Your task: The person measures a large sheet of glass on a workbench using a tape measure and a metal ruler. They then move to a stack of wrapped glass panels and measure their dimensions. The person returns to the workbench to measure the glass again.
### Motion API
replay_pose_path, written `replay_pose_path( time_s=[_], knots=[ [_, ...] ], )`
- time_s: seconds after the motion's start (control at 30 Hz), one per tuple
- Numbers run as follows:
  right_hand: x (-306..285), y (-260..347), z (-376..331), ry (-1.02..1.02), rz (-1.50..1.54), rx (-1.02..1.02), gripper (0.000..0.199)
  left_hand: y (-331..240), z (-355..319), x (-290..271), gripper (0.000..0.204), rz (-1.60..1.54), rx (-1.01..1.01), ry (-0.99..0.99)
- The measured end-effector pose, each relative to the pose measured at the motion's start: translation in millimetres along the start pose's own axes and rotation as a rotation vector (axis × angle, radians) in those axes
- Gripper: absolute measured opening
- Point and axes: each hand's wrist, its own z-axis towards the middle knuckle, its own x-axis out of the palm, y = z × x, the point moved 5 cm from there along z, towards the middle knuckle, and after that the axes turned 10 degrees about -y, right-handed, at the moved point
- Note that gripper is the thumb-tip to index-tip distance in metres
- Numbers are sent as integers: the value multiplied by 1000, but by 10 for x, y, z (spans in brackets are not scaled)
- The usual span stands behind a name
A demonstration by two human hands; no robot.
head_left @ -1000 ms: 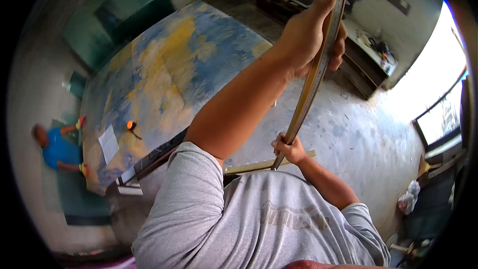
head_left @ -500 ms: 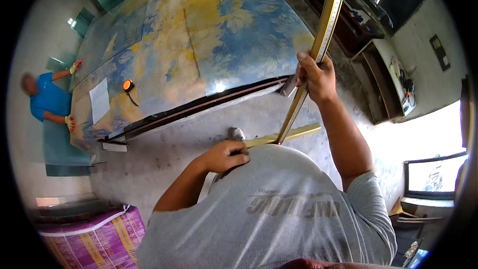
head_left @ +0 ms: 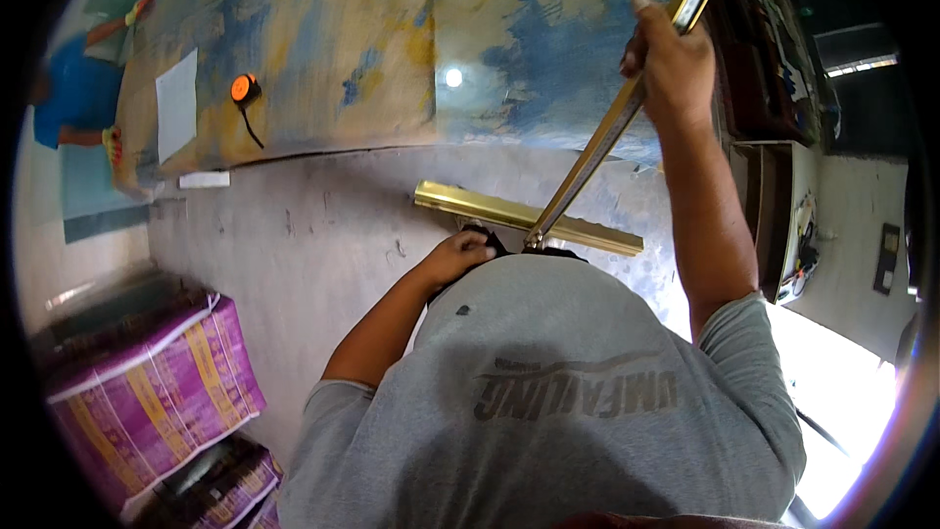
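Over at ten o'clock a person in a blue top [head_left: 73, 98] crouches at the far corner of a large blue-and-yellow marbled slab [head_left: 392, 39], apart from the wearer's own hands. On that slab, still toward ten o'clock, lie a white sheet of paper [head_left: 176, 103] and, just beside it, an orange tape measure [head_left: 242, 89] with a dark cord trailing off it. A small white block [head_left: 204, 179] sits on the grey floor [head_left: 313, 235] against the slab's near edge. Down at eight o'clock stand purple printed sacks [head_left: 147, 382], stacked, well apart from the work.

Near the centre, the left hand [head_left: 456, 255] rests low at the front of the grey shirt [head_left: 558, 392], its fingers curled over something dark; what they grip is hidden by the hand and the shirt, so I cannot tell whether it is clamped. Just above it lies a short gold metal profile [head_left: 509, 212], flat on the floor, running from centre toward three o'clock. A long gold metal strip [head_left: 597, 152] rises from a point touching that profile, slanting up toward one o'clock and out of view at the top. The right hand [head_left: 671, 59] is clenched around this strip high up at one o'clock, fingers wrapped fully round it. Dark shelving [head_left: 774, 88] stands at two o'clock.
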Motion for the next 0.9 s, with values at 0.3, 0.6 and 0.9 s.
replay_pose_path(
  time_s=[0.3, 0.6, 0.9],
  knots=[
    [470, -267, 732, 188, 158, 43, 31, -388, 632, 807, 32, -759, -79, 31],
    [649, -388, 1017, 225, 81, 110, 32, -670, 703, 1194, 38, -849, -31, -202],
    [806, -705, 1372, 233, 150, 146, 25, -619, 908, 1443, 43, -882, -19, -77]
  ],
)
